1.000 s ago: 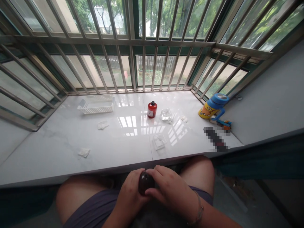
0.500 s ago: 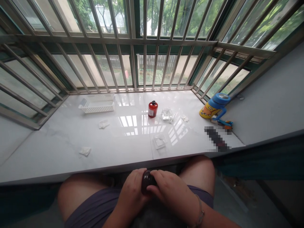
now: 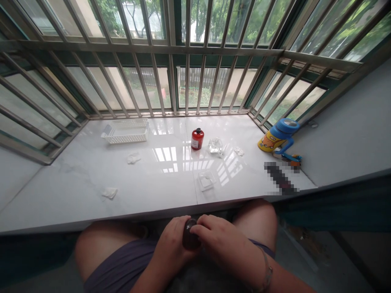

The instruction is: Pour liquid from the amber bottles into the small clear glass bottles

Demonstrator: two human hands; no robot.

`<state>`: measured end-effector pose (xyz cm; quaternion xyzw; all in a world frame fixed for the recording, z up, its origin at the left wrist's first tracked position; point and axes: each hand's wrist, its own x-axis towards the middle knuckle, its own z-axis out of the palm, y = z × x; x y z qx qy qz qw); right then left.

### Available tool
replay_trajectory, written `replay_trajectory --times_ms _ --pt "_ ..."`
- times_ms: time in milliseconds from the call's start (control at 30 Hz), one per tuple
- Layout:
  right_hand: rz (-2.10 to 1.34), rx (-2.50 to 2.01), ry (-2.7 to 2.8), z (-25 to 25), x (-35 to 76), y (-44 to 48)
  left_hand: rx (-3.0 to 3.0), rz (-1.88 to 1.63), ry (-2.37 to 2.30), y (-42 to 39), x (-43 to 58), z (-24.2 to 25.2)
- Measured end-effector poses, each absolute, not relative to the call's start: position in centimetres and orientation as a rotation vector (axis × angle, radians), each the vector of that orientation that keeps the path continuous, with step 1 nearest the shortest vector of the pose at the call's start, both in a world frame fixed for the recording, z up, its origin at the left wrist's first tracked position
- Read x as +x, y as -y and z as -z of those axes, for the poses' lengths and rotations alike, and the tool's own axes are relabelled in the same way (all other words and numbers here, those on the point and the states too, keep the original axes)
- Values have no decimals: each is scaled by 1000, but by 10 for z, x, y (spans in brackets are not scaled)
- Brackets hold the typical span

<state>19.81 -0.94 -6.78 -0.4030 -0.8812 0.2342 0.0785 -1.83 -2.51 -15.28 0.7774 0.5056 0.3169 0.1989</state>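
Note:
Above my lap, my left hand grips a glossy dark brown rounded object, perhaps a small bottle. My right hand is pressed against its upper right side, with the fingers curled over it. The hands hide most of the object. Both hands are below the front edge of the white marble sill and apart from it.
On the sill stand a red bottle, clear glass dishes, a white plastic basket, crumpled white tissues, a blue and yellow cup and a pixelated object. Metal window bars run behind.
The dark object has shifted slightly right and stands more upright in my hands. My right fingers have moved on it. The whole view has tilted a little.

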Motion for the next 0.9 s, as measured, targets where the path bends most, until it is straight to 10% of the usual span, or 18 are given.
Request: replay_trajectory --times_ms 900 --pt "-903 -1332 1853 88 246 -37 1952 -787 -1427 23 -26 158"
